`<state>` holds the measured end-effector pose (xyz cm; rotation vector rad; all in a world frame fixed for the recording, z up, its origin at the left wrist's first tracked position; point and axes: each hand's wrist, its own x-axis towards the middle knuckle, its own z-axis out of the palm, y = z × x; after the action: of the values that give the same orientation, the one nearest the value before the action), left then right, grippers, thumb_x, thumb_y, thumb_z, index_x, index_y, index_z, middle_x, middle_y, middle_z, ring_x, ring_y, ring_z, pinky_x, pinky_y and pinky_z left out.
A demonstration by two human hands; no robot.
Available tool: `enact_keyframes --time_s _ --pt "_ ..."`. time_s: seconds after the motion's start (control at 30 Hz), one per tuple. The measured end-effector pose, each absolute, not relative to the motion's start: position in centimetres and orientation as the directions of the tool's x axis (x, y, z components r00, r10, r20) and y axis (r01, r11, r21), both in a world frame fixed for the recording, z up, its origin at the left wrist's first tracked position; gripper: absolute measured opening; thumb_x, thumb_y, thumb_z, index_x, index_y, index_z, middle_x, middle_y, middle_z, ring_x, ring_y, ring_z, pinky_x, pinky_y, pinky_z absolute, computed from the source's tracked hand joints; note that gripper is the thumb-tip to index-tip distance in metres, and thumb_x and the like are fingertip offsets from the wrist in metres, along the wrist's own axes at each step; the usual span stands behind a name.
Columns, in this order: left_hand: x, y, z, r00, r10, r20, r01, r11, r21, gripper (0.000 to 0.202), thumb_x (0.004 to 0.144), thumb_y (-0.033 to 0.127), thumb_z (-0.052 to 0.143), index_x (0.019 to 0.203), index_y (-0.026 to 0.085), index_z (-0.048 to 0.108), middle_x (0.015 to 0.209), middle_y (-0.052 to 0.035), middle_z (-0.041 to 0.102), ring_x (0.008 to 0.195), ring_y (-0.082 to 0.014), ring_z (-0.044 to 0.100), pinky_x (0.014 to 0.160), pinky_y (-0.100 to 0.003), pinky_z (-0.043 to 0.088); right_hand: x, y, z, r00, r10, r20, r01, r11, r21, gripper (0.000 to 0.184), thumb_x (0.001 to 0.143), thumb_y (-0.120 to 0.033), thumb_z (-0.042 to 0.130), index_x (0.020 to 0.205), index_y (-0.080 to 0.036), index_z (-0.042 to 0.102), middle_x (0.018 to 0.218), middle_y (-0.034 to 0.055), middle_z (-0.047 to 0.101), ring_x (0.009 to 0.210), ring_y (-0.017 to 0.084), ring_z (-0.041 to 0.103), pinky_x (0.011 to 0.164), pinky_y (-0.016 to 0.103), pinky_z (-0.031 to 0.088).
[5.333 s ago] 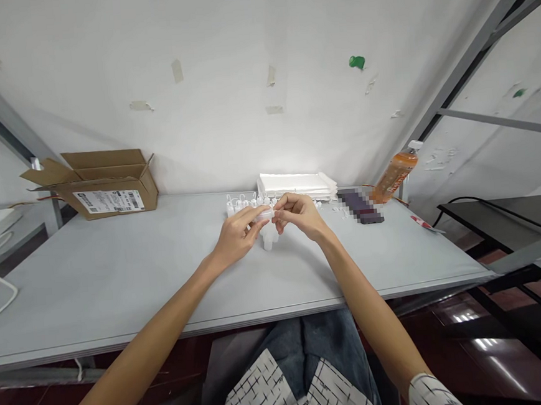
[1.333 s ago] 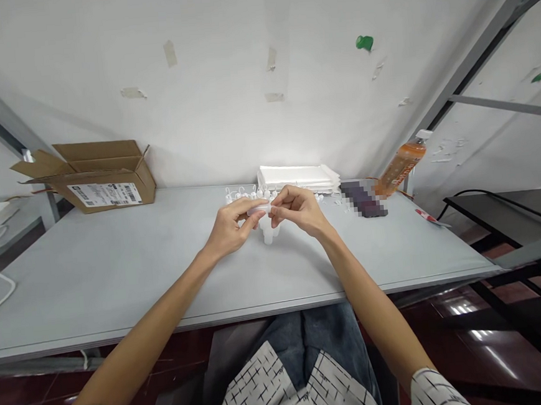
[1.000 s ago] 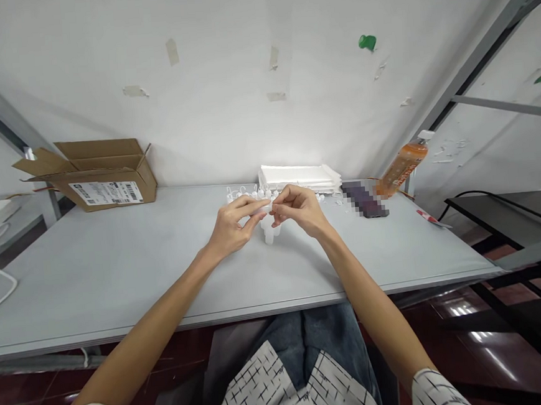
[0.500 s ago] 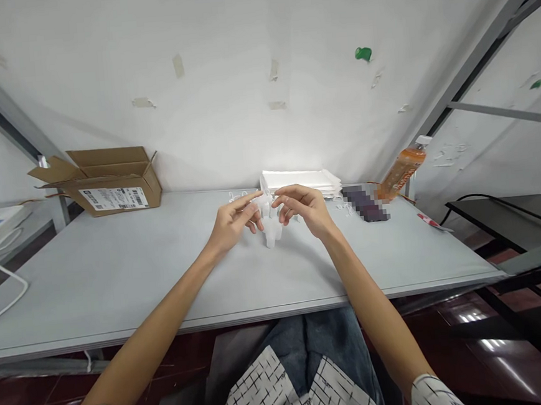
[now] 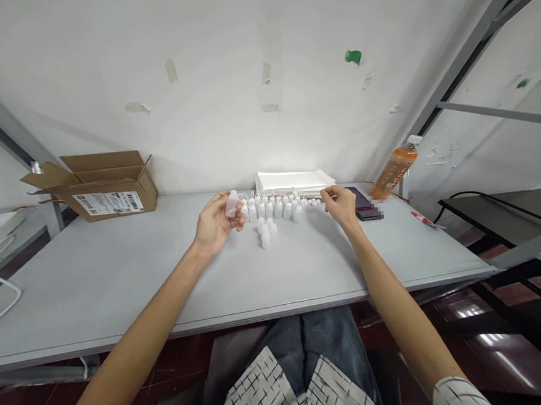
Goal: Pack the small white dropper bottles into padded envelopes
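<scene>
My left hand [image 5: 213, 224] is closed around a small translucent white plastic bottle [image 5: 232, 203], lifted above the table at the left end of a row of bottles. My right hand [image 5: 340, 204] is apart from it, over small white pieces [image 5: 315, 203] at the row's right end. Its thumb and fingertips are pinched; whatever they hold is too small to make out. Several small white bottles [image 5: 278, 210] with thin tips stand in a row between the hands. In front of them is a tight cluster of several more bottles [image 5: 265, 235].
A stack of white trays or boxes [image 5: 292, 179] lies against the wall behind the bottles. At the right are a phone [image 5: 363, 201] and an orange drink bottle [image 5: 395, 171]. An open cardboard box [image 5: 105, 193] stands at the left back. The table's front edge [image 5: 270, 313] runs before my lap.
My hands, close together before, have moved apart. The left went left with the bottle, and the right went right to the small white pieces. The row of bottles now shows between them.
</scene>
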<state>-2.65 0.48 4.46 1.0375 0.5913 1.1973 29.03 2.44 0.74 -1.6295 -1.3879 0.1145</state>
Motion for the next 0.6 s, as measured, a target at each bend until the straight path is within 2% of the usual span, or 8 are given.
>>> enact_keyframes --time_s 0.07,0.17,0.23,0.33,0.43,0.6 --pt "-2.7 0.6 4.5 0.311 0.945 0.106 -0.468 0.055 0.882 0.022 0.081 0.039 0.060 0.089 0.020 0.052 0.065 0.0039 0.046 0.047 -0.0102 0.049 0.043 -0.023 0.038 29.3 2.7 0.3 0.321 0.853 0.411 0.797 -0.009 -0.604 0.021 0.080 -0.029 0.055 0.086 -0.018 0.073 0.077 0.0038 0.073 0.065 0.018 0.064 0.068 0.028 0.045" --pt "-2.7 0.5 4.5 0.315 0.945 0.085 -0.445 0.069 0.893 0.035 0.081 0.053 0.061 0.085 0.019 0.053 0.060 0.0054 0.039 0.044 -0.0084 0.041 0.040 -0.021 0.032 29.2 3.3 -0.6 0.275 0.901 0.335 0.888 -0.103 -0.449 0.030 0.081 -0.025 0.055 0.104 -0.022 0.073 0.086 0.0044 0.074 0.087 0.023 0.066 0.074 0.029 0.044" --pt "-2.5 0.3 4.5 0.294 0.950 0.104 -0.413 0.029 0.910 0.042 0.077 0.058 0.067 0.085 0.019 0.053 0.059 0.0066 0.037 0.043 -0.0071 0.038 0.038 -0.019 0.029 29.1 3.6 -1.0 0.241 0.918 0.314 0.920 -0.114 -0.374 0.035 0.084 -0.025 0.054 0.115 -0.023 0.070 0.091 0.0049 0.075 0.093 0.024 0.066 0.076 0.030 0.044" --pt "-2.1 0.1 4.4 0.238 0.962 0.135 -0.358 -0.042 0.933 0.044 0.071 0.055 0.077 0.086 0.021 0.052 0.057 0.0091 0.033 0.041 -0.0047 0.033 0.038 -0.017 0.026 29.1 4.0 -1.4 0.206 0.931 0.301 0.949 -0.115 -0.294 0.039 0.086 -0.024 0.052 0.122 -0.024 0.067 0.098 0.0056 0.075 0.096 0.025 0.065 0.078 0.031 0.044" --pt "-1.9 -0.1 4.3 0.186 0.974 0.132 -0.300 -0.072 0.951 0.043 0.068 0.047 0.082 0.083 0.022 0.051 0.052 0.0115 0.026 0.040 -0.0036 0.026 0.037 -0.015 0.023 29.3 4.3 -1.6 0.198 0.935 0.292 0.957 -0.121 -0.263 0.037 0.086 -0.023 0.052 0.121 -0.023 0.067 0.100 0.0061 0.074 0.098 0.025 0.064 0.079 0.031 0.044" --pt "-1.9 0.1 4.0 0.142 0.979 0.146 -0.235 -0.110 0.966 0.033 0.066 0.037 0.083 0.079 0.019 0.057 0.047 0.0123 0.024 0.038 -0.0029 0.023 0.036 -0.016 0.021 29.6 4.5 -1.6 0.205 0.924 0.323 0.945 -0.101 -0.310 0.032 0.088 -0.024 0.052 0.115 -0.019 0.068 0.100 0.0069 0.073 0.098 0.024 0.064 0.080 0.031 0.044"
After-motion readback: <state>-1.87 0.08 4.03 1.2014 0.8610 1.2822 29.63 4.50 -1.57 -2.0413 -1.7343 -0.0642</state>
